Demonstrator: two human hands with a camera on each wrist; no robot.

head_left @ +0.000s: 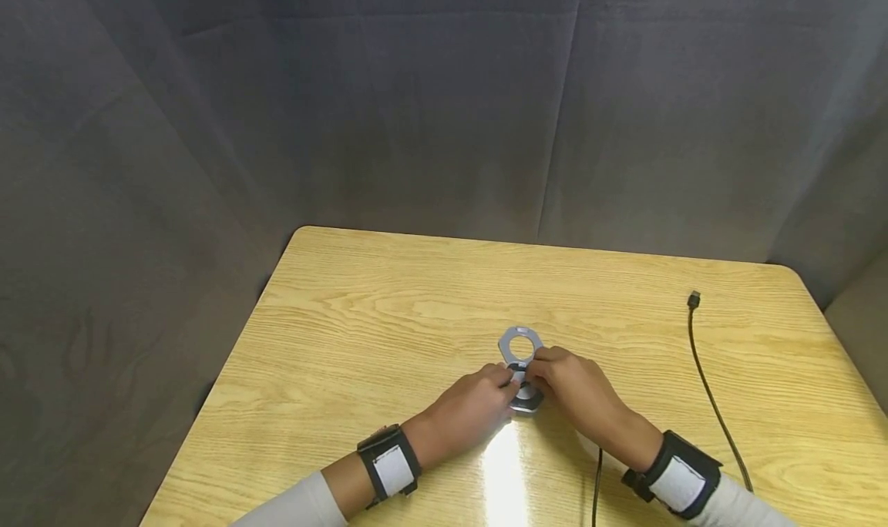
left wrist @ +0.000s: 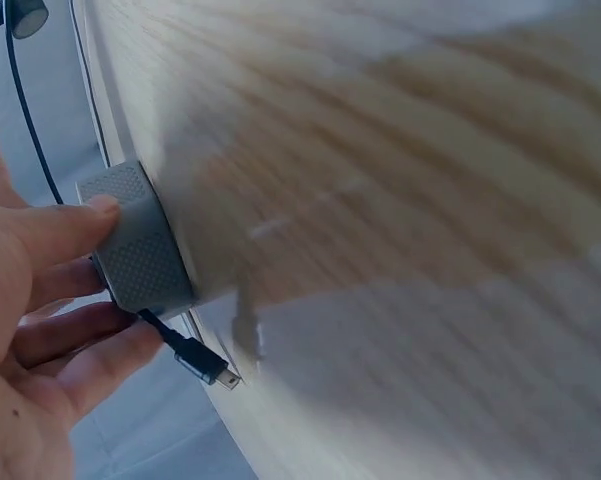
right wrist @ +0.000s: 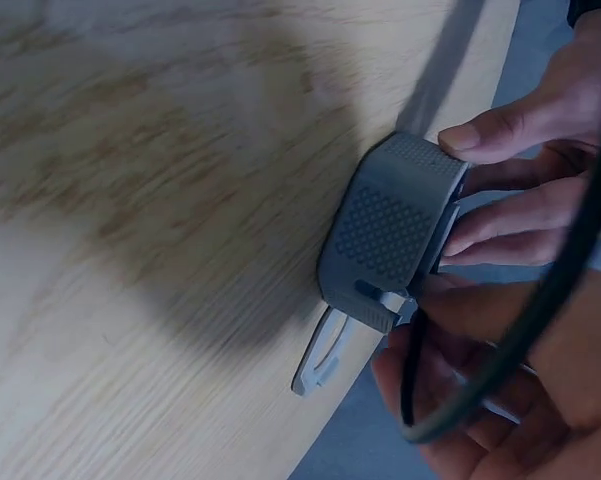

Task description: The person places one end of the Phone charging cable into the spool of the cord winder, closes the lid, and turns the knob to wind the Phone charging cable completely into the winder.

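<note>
Wooden table (head_left: 361, 342), light grain, rounded corners, grey fabric backdrop (head_left: 277, 111) behind; near edge cut off by frame. L forearm: pale sleeve, black wrist strap w/ white patch (head_left: 390, 465). Left hand (head_left: 472, 407) at table centre-front, fingers curled onto small grey device (head_left: 527, 397); in left wrist view one fingertip (left wrist: 100, 210) presses the device's textured side (left wrist: 140, 250), other fingers tucked beneath, so hand grasps it. Device: grey, dotted-texture housing, sits on table between both hands, mostly hidden by fingers in head view. Attached flat grey ring plate (head_left: 520, 345) w/ round hole juts away from the person, just beyond the fingertips; how it joins the housing not clear. Left wrist view: short black lead w/ small plug (left wrist: 205, 362) hangs from device's lower end; plug type too blurred to tell. Right hand (head_left: 576, 392) on device's R side; right wrist view shows the left hand's thumb and fingers (right wrist: 500, 130) on the far end of the housing (right wrist: 390, 230), and right-hand fingers (right wrist: 450, 400) curled by its near end w/ a black cable (right wrist: 540, 300) crossing in front; grip on device plain in head view. Pale clip-like tab (right wrist: 320, 355) under housing, function unclear. R wrist: same black strap (head_left: 683, 477). Far R: black cable (head_left: 714, 404) lying loose on table, USB-type plug (head_left: 694, 300) at far end, near end runs out of frame. Second dark lead (head_left: 597, 488) below R wrist, cut off at bottom.
</note>
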